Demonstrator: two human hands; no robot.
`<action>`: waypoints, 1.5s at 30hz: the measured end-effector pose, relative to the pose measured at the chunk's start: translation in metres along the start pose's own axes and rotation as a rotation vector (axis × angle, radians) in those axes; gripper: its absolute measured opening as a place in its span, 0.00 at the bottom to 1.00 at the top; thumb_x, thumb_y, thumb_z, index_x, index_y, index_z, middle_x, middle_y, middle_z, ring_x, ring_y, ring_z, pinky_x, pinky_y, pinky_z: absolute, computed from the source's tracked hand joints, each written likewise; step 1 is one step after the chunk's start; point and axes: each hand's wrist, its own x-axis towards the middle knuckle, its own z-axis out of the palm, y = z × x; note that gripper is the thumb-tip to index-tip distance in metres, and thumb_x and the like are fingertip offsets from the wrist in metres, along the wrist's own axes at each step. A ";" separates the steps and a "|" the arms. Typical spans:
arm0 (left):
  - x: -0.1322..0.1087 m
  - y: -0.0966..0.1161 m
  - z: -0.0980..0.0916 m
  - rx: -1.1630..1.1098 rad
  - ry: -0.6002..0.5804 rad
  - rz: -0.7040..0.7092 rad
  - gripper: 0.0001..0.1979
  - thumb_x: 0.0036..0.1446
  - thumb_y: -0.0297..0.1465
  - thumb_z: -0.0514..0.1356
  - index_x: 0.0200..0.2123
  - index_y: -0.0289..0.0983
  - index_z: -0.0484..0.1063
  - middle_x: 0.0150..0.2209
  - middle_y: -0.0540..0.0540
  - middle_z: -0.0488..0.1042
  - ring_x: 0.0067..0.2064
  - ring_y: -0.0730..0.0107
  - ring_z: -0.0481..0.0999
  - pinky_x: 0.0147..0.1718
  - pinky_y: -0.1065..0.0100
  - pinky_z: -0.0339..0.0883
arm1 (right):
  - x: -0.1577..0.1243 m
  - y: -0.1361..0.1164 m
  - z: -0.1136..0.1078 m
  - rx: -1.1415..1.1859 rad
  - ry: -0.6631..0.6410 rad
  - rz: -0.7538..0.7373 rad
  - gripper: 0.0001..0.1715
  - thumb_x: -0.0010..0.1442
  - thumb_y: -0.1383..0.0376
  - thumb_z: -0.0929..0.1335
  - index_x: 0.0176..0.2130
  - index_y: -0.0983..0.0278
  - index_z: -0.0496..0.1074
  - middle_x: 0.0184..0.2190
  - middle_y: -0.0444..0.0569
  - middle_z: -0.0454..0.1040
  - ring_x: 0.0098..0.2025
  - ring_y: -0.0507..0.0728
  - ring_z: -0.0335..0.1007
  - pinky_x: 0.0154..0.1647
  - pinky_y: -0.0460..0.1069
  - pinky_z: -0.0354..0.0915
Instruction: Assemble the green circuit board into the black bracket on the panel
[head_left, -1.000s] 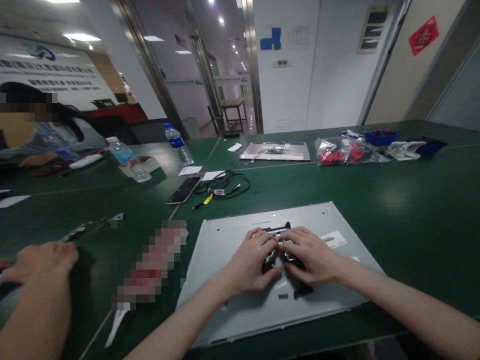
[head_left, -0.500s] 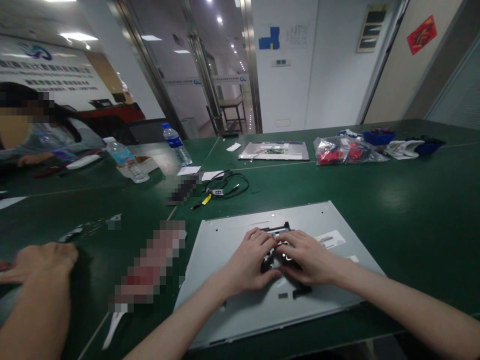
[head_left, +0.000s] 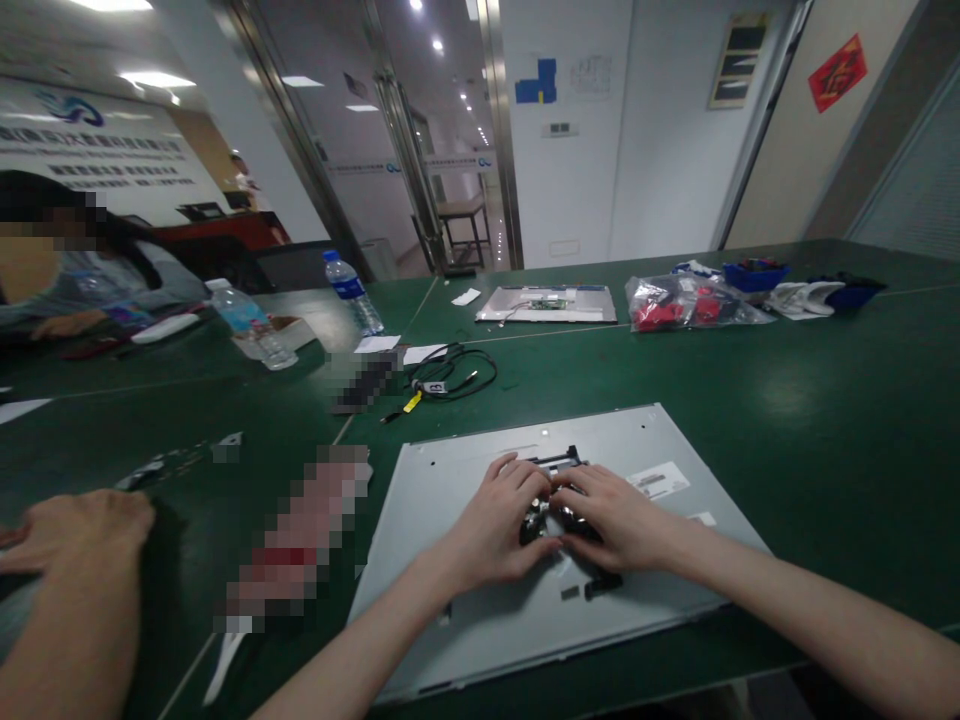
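A grey metal panel lies flat on the green table in front of me. Near its middle sits a small black part by a black bracket. My left hand and my right hand meet over that part, fingers curled and pressed on it from both sides. Most of the part is hidden under my fingers. A white label is stuck on the panel just right of my right hand.
A black cable coil with a yellow tag lies beyond the panel. Further back are a second panel, a plastic bag of red parts, a blue tray and water bottles. A co-worker's hand rests at the left.
My hands have stayed on the black part, with the fingers shifting slightly. The view has tilted a little.
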 end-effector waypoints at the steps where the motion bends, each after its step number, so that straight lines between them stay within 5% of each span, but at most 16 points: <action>1: 0.000 0.000 -0.001 -0.002 0.004 0.001 0.18 0.53 0.38 0.64 0.46 0.39 0.66 0.45 0.43 0.71 0.49 0.56 0.69 0.60 0.47 0.52 | 0.000 0.000 0.000 0.001 0.000 0.001 0.20 0.60 0.63 0.69 0.51 0.64 0.65 0.54 0.57 0.67 0.54 0.63 0.63 0.54 0.59 0.63; 17: -0.002 -0.004 0.002 -0.025 -0.022 -0.012 0.19 0.54 0.34 0.63 0.49 0.40 0.67 0.49 0.42 0.68 0.52 0.54 0.66 0.59 0.49 0.55 | 0.001 -0.002 0.000 0.076 0.039 -0.046 0.17 0.58 0.70 0.69 0.48 0.63 0.66 0.58 0.58 0.63 0.58 0.62 0.61 0.55 0.60 0.63; 27: -0.001 -0.001 0.001 -0.005 -0.057 0.011 0.12 0.53 0.33 0.62 0.42 0.39 0.66 0.46 0.43 0.68 0.49 0.55 0.66 0.57 0.50 0.56 | 0.000 -0.002 0.001 0.053 0.072 -0.084 0.12 0.58 0.71 0.69 0.44 0.64 0.69 0.58 0.58 0.62 0.58 0.63 0.61 0.56 0.60 0.64; 45: -0.001 -0.001 0.000 -0.031 -0.073 -0.009 0.26 0.50 0.38 0.67 0.51 0.41 0.64 0.49 0.42 0.68 0.51 0.53 0.65 0.60 0.49 0.53 | 0.002 -0.001 0.003 0.021 0.087 -0.069 0.14 0.59 0.69 0.68 0.46 0.64 0.68 0.58 0.58 0.64 0.57 0.63 0.62 0.54 0.59 0.65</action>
